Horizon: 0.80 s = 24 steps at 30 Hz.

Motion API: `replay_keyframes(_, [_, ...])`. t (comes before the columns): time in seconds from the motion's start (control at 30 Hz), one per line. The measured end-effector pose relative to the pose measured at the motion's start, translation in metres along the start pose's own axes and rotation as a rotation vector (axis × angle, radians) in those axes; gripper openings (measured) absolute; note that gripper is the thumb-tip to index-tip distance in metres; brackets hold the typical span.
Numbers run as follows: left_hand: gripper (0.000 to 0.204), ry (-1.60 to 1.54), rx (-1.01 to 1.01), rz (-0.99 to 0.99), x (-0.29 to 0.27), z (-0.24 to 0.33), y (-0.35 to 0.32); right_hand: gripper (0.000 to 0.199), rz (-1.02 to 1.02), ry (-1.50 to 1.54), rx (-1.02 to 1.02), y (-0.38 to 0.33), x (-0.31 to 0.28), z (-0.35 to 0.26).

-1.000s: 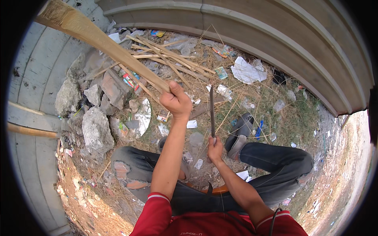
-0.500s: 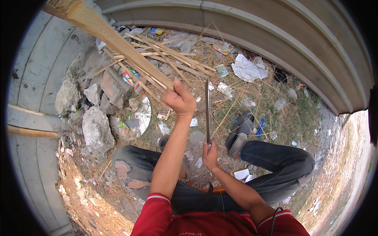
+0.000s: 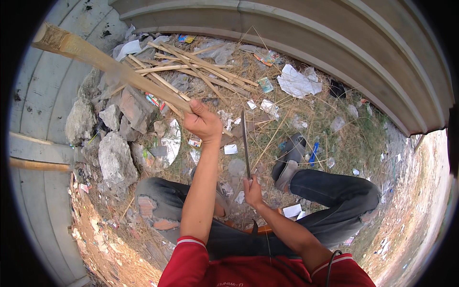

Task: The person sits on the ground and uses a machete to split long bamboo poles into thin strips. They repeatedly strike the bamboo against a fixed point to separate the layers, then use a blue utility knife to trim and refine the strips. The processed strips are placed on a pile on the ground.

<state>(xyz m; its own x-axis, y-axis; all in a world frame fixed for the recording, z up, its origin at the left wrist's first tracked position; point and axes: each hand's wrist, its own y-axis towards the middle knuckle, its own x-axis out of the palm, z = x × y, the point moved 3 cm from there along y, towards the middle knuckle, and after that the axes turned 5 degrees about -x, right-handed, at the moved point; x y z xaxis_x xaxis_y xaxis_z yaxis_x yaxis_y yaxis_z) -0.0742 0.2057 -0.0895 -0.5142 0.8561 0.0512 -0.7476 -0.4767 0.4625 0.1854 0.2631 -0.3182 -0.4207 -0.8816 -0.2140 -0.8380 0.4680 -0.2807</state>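
My left hand (image 3: 203, 121) is closed around the near end of a long split bamboo piece (image 3: 107, 68). The bamboo slants up and away to the far left, held above the ground, its thicker end with a node farthest from me. In my right hand (image 3: 253, 192) is the handle of a machete (image 3: 245, 143), its narrow dark blade pointing away from me. Blade and bamboo are apart. Beyond my left hand, partly behind the bamboo, lies a pile of cut bamboo strips (image 3: 203, 67) on the ground.
Broken concrete lumps (image 3: 116, 158) lie at the left beside a pale panel wall (image 3: 36, 112). A corrugated metal sheet (image 3: 325, 28) bounds the far side. Paper scraps (image 3: 299, 81), plastic and dry grass litter the ground. My bent legs (image 3: 334, 191) frame the near area.
The bamboo has swung left and downward, with my left hand shifting slightly left and nearer. The machete has moved a little left, its tip lower in the picture.
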Motion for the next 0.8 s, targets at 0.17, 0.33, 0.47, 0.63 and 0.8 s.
replay_keyframes(0.17, [0.052,0.002,-0.085,0.033,-0.014,0.001,0.007,0.031,-0.061,-0.355,-0.115,0.013,-0.001,0.033])
replay_keyframes(0.33, [0.052,-0.029,-0.132,0.023,-0.023,-0.021,-0.020,0.025,0.123,-0.129,-0.212,0.030,-0.003,-0.052])
replay_keyframes(0.47, [0.054,-0.168,-0.102,0.003,-0.021,0.009,0.001,0.022,0.206,-0.023,-0.380,0.012,0.002,-0.048])
replay_keyframes(0.63, [0.051,-0.231,-0.121,-0.015,-0.024,0.030,0.007,0.021,0.095,-0.056,-0.134,0.011,0.014,-0.035])
replay_keyframes(0.8, [0.050,-0.116,-0.018,0.018,-0.019,0.004,0.001,0.021,0.145,-0.008,-0.181,0.021,0.001,-0.031])
